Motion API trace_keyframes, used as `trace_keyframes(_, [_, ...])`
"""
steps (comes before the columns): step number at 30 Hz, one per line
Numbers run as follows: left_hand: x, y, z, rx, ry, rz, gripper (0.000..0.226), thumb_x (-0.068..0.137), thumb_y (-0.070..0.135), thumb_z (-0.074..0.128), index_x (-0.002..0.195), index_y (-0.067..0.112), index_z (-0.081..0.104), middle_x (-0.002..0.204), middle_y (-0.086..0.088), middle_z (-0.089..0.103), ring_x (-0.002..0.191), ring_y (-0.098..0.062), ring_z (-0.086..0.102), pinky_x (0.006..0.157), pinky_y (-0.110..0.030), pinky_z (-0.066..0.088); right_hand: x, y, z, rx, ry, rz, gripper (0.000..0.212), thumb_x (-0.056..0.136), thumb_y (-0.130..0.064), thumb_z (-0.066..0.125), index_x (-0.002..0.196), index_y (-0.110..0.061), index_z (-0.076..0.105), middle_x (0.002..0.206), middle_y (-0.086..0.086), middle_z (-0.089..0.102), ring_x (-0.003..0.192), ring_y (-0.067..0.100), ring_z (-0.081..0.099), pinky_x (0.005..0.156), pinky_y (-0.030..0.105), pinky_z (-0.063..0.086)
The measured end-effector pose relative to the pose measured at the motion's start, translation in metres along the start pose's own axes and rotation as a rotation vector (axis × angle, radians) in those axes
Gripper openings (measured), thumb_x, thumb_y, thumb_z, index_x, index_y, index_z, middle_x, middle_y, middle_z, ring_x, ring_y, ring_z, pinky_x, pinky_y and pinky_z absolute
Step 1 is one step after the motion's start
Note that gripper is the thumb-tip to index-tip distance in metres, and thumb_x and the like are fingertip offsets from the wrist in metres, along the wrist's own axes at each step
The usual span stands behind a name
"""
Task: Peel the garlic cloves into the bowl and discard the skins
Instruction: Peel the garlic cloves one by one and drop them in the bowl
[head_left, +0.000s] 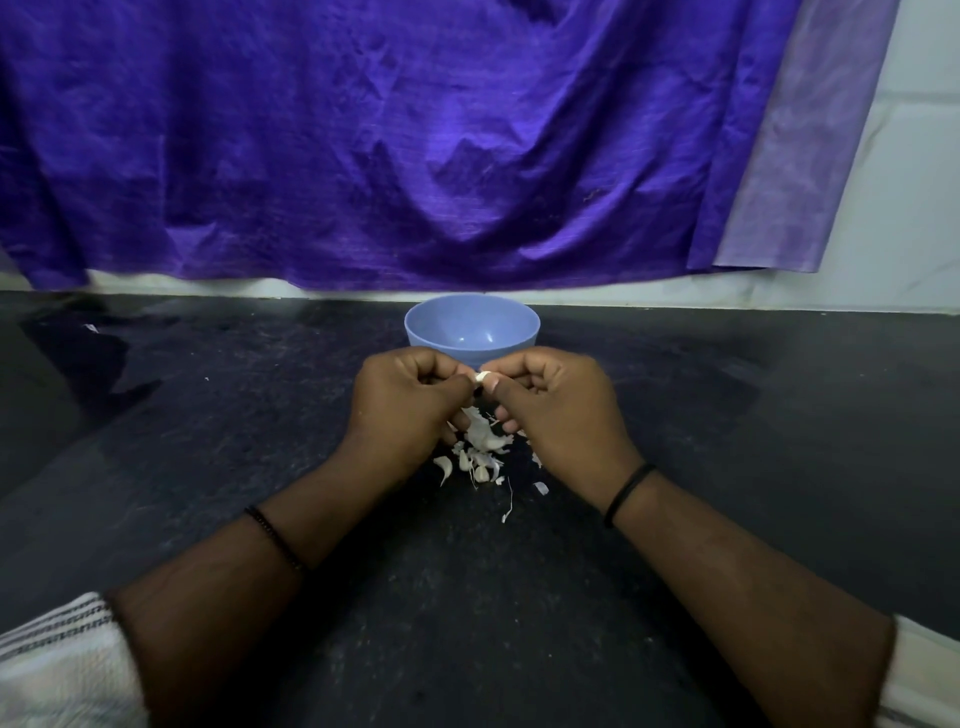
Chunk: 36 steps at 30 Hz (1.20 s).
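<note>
A light blue bowl (471, 326) stands on the dark counter just beyond my hands; the part of its inside that shows holds nothing. My left hand (402, 397) and my right hand (553, 400) meet in front of it, both pinching one small white garlic clove (481, 377) between thumbs and fingertips. Below the hands lies a pile of garlic cloves and loose papery skins (480, 447), partly hidden by my fingers. A few thin skin strips (508, 506) trail toward me.
The black stone counter (208, 441) runs wide to left and right. A purple cloth (415, 145) hangs over the white wall behind the bowl. A tiny white scrap (91, 328) lies far left.
</note>
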<state>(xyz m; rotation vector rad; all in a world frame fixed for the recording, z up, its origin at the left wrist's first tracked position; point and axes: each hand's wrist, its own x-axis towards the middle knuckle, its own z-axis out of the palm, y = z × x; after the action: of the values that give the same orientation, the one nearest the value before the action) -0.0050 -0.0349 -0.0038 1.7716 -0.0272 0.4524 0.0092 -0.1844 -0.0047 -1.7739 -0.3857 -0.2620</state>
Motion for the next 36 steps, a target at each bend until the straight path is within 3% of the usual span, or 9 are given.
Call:
trace_keyframes(8, [0.004, -0.005, -0.002, 0.015, -0.007, 0.025, 0.01, 0.088, 0.003, 0.069, 0.08, 0.007, 0.071, 0.062, -0.015, 0.068, 0.051, -0.027, 0.061, 0.047, -0.032, 0.051, 0.003, 0.0, -0.002, 0.162, -0.065, 0.085, 0.014, 0.094, -0.001, 0.063, 0.096, -0.008, 0.075, 0.079, 0.006, 0.073, 0.066, 0.011, 0.062, 0.062, 0.023, 0.056])
trace_keyframes(15, [0.003, -0.006, -0.003, 0.054, 0.003, 0.082, 0.01, 0.088, 0.003, 0.068, 0.079, 0.008, 0.07, 0.062, -0.008, 0.068, 0.05, -0.015, 0.062, 0.045, -0.028, 0.049, 0.003, -0.005, -0.007, 0.402, -0.158, 0.243, 0.013, 0.093, 0.001, 0.063, 0.1, -0.004, 0.073, 0.088, 0.012, 0.076, 0.075, 0.016, 0.072, 0.067, 0.025, 0.06])
trace_keyframes(21, [0.001, -0.008, -0.001, 0.179, 0.033, 0.211, 0.012, 0.086, 0.01, 0.072, 0.076, 0.017, 0.072, 0.064, 0.006, 0.069, 0.057, -0.007, 0.065, 0.055, -0.025, 0.052, 0.005, -0.009, -0.008, 0.582, -0.15, 0.399, 0.016, 0.095, 0.0, 0.06, 0.108, 0.003, 0.068, 0.087, 0.015, 0.075, 0.075, 0.019, 0.074, 0.065, 0.025, 0.061])
trace_keyframes(30, [0.001, -0.008, -0.002, 0.2, 0.039, 0.219, 0.012, 0.085, 0.01, 0.072, 0.076, 0.017, 0.072, 0.064, 0.007, 0.069, 0.056, -0.004, 0.064, 0.054, -0.023, 0.051, 0.003, -0.011, -0.008, 0.548, -0.152, 0.419, 0.019, 0.088, 0.005, 0.068, 0.106, 0.002, 0.063, 0.081, 0.014, 0.073, 0.07, 0.017, 0.073, 0.061, 0.023, 0.06])
trace_keyframes(36, [0.006, -0.008, -0.007, 0.251, 0.073, 0.203, 0.011, 0.086, 0.016, 0.075, 0.075, 0.016, 0.074, 0.059, 0.01, 0.066, 0.05, 0.002, 0.057, 0.054, -0.02, 0.044, 0.004, -0.01, -0.012, 0.542, -0.156, 0.413, 0.007, 0.088, 0.005, 0.066, 0.095, 0.003, 0.067, 0.082, 0.016, 0.074, 0.071, 0.017, 0.074, 0.063, 0.021, 0.06])
